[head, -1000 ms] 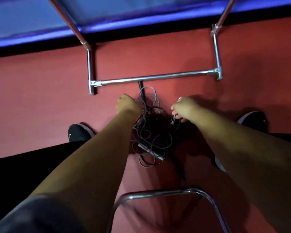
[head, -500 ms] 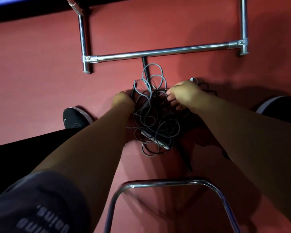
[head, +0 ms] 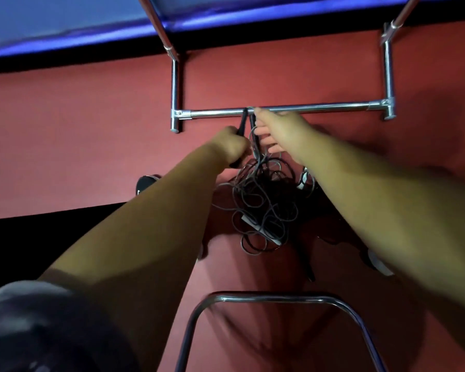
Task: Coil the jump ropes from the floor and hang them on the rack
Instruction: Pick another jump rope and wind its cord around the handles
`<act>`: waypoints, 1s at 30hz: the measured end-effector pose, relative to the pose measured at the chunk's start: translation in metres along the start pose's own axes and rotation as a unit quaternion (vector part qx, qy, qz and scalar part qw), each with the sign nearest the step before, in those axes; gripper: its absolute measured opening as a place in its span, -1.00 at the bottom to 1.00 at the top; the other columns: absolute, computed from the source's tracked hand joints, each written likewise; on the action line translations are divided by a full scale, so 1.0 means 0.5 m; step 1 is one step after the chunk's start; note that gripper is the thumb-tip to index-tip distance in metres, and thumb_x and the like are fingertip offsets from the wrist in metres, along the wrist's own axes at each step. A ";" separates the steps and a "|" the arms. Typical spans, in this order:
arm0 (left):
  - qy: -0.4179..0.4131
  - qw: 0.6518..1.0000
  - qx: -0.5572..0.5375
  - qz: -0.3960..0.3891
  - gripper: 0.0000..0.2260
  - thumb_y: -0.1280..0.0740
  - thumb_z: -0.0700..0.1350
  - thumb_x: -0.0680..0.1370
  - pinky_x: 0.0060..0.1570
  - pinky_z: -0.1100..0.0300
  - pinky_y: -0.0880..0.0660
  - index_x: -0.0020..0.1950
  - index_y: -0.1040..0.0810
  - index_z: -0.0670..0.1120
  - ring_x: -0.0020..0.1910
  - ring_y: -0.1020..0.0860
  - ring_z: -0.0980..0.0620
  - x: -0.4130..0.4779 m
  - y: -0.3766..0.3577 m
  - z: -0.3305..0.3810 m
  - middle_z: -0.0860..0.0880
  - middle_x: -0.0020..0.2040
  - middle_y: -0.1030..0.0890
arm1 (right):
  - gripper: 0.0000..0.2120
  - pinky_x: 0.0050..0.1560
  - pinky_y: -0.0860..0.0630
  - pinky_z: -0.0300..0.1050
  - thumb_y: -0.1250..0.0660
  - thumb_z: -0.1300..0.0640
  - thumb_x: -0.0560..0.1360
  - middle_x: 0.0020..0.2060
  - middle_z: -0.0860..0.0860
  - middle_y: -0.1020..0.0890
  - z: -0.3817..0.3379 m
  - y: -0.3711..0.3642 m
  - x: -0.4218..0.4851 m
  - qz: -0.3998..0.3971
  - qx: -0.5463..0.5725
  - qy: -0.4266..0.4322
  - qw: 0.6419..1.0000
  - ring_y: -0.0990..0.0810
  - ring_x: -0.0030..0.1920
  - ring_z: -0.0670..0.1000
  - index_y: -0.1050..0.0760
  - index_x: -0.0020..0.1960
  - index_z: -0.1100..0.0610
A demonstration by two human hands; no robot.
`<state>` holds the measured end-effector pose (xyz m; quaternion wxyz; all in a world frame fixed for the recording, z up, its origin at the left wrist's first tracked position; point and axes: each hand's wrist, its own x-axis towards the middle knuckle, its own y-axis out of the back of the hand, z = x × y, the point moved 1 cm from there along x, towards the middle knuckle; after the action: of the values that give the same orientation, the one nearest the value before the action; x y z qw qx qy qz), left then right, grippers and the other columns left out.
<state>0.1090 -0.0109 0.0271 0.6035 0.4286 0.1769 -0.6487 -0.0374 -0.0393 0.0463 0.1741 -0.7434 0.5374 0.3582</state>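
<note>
A tangle of grey and black jump ropes [head: 263, 202] lies on the red floor between my arms, with a light handle [head: 261, 229] showing near its lower edge. My left hand [head: 232, 146] grips a black rope handle [head: 241, 124] that points up toward the chrome rack bar [head: 306, 110]. My right hand [head: 278, 130] reaches to that bar, its fingertips pinching the cord where it loops over the bar. Two dark strands hang from the bar down into the pile.
The rack's chrome side tubes [head: 175, 92] rise at left and right. A second curved chrome tube [head: 269, 298] crosses below my arms. My black shoes [head: 145, 183] stand either side of the pile. A blue mat [head: 65, 20] runs along the top.
Both hands rose from the rope pile on the floor up to the rack bar. The left now holds a black handle, and cord hangs over the bar.
</note>
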 end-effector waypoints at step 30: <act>-0.271 0.954 -0.101 -0.076 -0.77 -0.19 0.00 0.75 0.08 0.03 -0.61 0.15 -0.59 -0.07 0.07 -0.71 -0.14 -0.525 0.180 0.367 -0.19 0.13 -0.72 | -0.92 -0.48 -0.24 -0.21 -0.37 0.07 0.63 -0.26 0.02 -0.49 -0.396 0.152 -0.562 0.095 0.135 0.336 0.927 -0.32 -0.45 -0.03 -0.60 0.06 0.07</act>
<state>0.1052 -0.0012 0.3595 0.6181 0.1585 0.1031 -0.7630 -0.0857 -0.0046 0.3931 0.0468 -0.7354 0.6755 0.0262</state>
